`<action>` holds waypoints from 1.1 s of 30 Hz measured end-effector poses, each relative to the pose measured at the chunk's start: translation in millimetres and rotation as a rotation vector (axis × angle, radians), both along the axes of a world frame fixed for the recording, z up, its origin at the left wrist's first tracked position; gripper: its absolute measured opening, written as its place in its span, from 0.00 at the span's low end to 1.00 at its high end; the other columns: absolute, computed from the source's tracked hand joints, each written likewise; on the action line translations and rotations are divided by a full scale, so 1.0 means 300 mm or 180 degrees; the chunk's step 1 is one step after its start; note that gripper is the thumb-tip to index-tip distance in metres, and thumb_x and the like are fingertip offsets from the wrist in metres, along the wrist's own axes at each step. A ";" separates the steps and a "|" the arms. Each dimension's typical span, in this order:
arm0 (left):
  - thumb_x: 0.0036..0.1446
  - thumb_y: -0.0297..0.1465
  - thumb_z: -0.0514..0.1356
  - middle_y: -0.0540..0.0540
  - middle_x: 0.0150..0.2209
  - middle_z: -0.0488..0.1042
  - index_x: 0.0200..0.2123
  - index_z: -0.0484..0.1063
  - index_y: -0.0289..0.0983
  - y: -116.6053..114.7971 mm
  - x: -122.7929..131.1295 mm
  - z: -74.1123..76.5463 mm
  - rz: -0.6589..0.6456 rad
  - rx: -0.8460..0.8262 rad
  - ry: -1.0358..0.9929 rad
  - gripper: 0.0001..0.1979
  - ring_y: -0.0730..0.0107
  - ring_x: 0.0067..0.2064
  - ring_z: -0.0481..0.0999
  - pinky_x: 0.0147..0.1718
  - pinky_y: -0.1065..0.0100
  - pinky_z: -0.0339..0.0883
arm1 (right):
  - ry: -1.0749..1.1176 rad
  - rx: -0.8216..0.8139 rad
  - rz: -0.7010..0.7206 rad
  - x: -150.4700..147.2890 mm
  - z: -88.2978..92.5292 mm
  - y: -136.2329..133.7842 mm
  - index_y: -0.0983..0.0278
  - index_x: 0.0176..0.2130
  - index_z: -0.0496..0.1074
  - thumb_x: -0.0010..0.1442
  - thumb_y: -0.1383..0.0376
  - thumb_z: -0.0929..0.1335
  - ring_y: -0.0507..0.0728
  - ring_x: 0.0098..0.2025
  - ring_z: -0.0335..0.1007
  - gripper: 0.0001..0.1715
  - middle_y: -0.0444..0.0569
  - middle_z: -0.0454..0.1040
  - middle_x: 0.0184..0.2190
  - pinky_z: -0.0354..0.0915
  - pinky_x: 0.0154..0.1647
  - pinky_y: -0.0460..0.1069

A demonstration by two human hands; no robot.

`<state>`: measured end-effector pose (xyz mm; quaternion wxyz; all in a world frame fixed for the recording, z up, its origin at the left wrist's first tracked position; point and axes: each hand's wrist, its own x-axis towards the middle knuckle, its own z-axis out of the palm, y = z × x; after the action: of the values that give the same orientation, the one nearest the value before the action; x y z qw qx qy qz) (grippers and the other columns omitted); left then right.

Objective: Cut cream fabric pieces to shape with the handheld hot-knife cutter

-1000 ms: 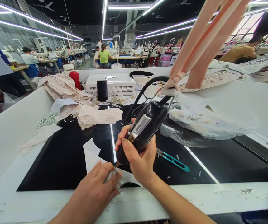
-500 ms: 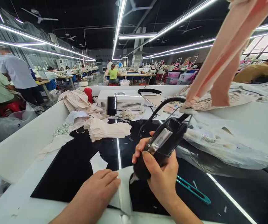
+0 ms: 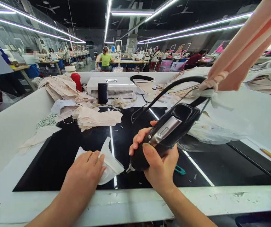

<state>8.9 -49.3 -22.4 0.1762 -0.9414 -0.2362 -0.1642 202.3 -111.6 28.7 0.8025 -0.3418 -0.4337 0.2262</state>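
My right hand [image 3: 160,160] is wrapped round a black handheld electric cutter [image 3: 166,135] with a silver lever. Its small metal tip points down and left, just above the black glass board [image 3: 147,179]. A knotted pink cloth strip [image 3: 239,53] is tied at the tool's cord end. With bent fingers, my left hand [image 3: 84,171] holds a white fabric piece [image 3: 110,165] against the board. The tool's tip is close to the fabric's right edge, apart from it. Under my left fingers another white corner shows; whether it is a separate piece I cannot tell.
Stacked cream fabric pieces [image 3: 97,117] lie at the board's far left, beside green string [image 3: 47,121]. A phone [image 3: 102,93] leans on a white vented box [image 3: 113,86]. Teal thread snips [image 3: 180,170] lie right of my right hand. Plastic bags [image 3: 216,127] lie behind.
The fabric piece has shifted left with my left hand and turned, so its edge is clear of the tool's tip. My right hand keeps its hold. The view has tilted down.
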 end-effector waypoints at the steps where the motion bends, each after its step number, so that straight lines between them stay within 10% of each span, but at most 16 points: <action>1: 0.70 0.27 0.54 0.36 0.46 0.79 0.52 0.74 0.27 0.003 -0.006 0.008 -0.0042 0.0084 -0.0076 0.14 0.51 0.46 0.80 0.43 0.53 0.78 | 0.0020 -0.0006 0.0019 -0.002 0.001 -0.001 0.53 0.51 0.69 0.59 0.61 0.76 0.49 0.24 0.71 0.22 0.39 0.73 0.33 0.72 0.24 0.47; 15: 0.67 0.18 0.53 0.40 0.45 0.76 0.49 0.72 0.29 -0.024 0.070 0.041 -0.1624 -0.0970 -0.0125 0.12 0.58 0.47 0.77 0.48 0.59 0.78 | 0.0101 0.0086 -0.0140 -0.026 0.000 0.028 0.56 0.44 0.67 0.58 0.60 0.77 0.49 0.24 0.68 0.19 0.38 0.74 0.31 0.71 0.22 0.45; 33: 0.72 0.23 0.52 0.40 0.52 0.76 0.57 0.68 0.32 0.027 0.044 -0.037 -0.1524 -0.1337 -0.0184 0.14 0.59 0.54 0.76 0.53 0.59 0.77 | 0.0044 -0.0033 -0.0164 -0.030 -0.003 0.007 0.56 0.46 0.65 0.58 0.59 0.77 0.51 0.27 0.70 0.22 0.40 0.72 0.31 0.72 0.22 0.47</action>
<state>22.0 -41.1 -33.6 -0.0725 -0.9810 -0.0416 -0.1753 193.3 -109.6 27.8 0.8092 -0.3554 -0.4180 0.2100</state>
